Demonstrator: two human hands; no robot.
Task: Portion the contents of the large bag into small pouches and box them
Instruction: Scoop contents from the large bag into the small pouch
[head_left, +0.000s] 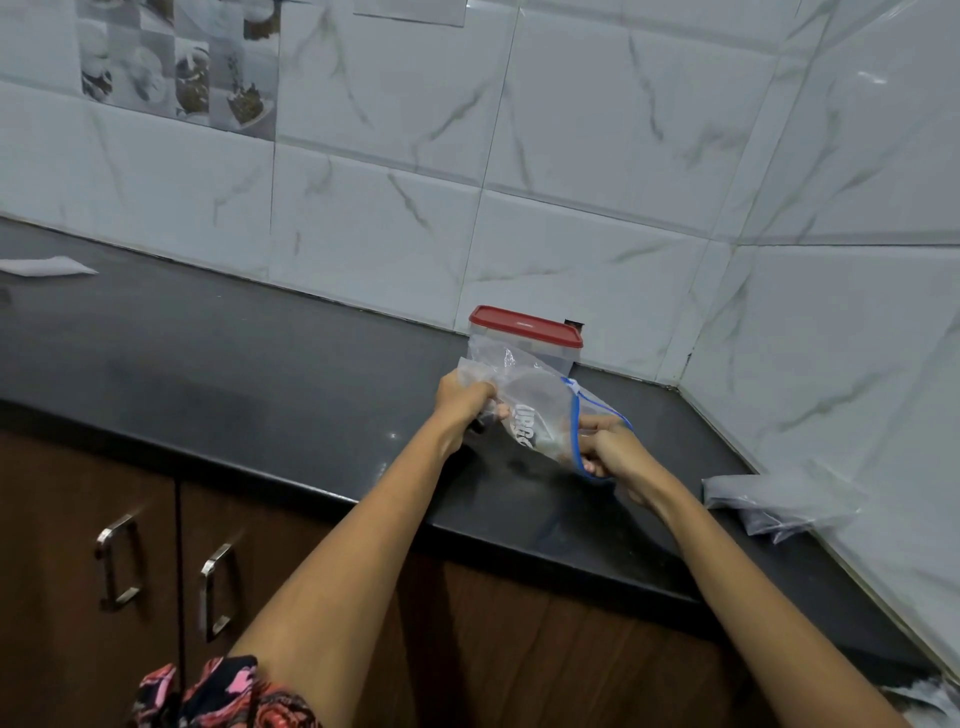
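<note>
1. Here, the clear plastic zip bag with a blue seal (540, 415) hangs above the black countertop (260, 353), long axis running left to right between both hands.
2. Left hand (462, 400) grips its closed end; right hand (605, 447) pinches the blue mouth.
3. The red-lidded clear plastic box (524, 332) stands just behind.
</note>
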